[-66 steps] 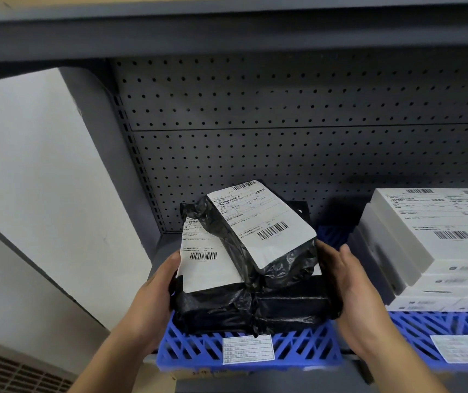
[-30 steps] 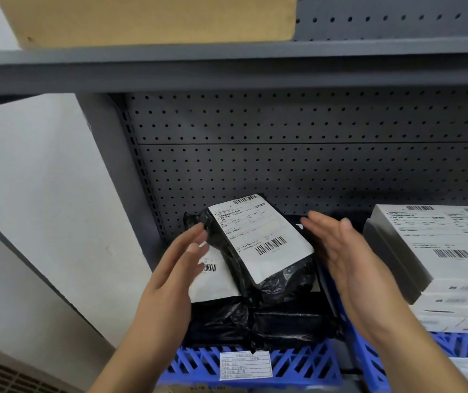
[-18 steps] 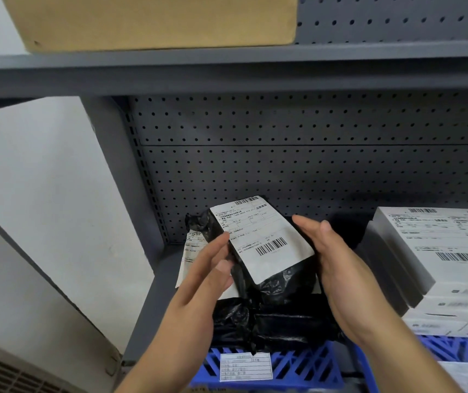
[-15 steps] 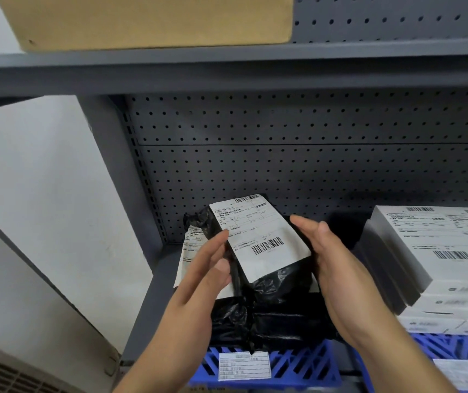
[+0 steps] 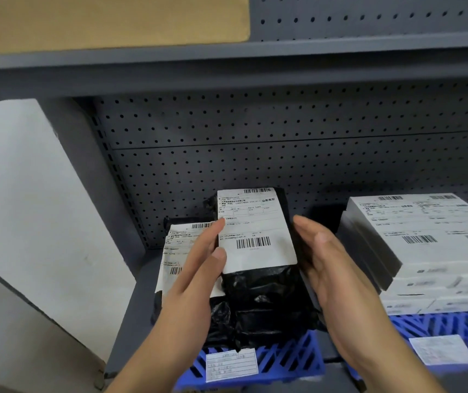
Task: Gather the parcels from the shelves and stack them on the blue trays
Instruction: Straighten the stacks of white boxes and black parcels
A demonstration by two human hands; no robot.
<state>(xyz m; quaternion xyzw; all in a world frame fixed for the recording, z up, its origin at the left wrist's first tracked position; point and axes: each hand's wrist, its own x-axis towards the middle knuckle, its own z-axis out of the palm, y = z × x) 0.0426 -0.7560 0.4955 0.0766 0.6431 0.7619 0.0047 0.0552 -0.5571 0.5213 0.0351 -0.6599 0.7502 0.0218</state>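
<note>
Now that the top black poly-bag parcel (image 5: 258,245) has swung from its earlier diagonal lie to sit nearly square with the stack beneath it, its white shipping label reads straight up the shelf and its edges line up far better with the blue tray (image 5: 286,357) underneath. Both hands have moved from gripping the sides of the pile low down, a couple of seconds back, to flanking that top parcel. The left hand (image 5: 196,279) has straight fingers, its fingertips lying along the label's left edge and over the label of the lower black parcel (image 5: 179,251) beside it; it grips nothing. The right hand (image 5: 332,268) is likewise flat and open, palm turned inward just beside the parcel's right flank; whether it actually touches the bag I cannot tell. The black bundle sits on the left tray, on the grey pegboard-backed shelf (image 5: 131,313), while the white boxed parcels (image 5: 425,239) are piled on a second blue tray (image 5: 454,327) to the right. By my reading, this stack is being squared off and is close to finished, so the next parcel would need fetching
</note>
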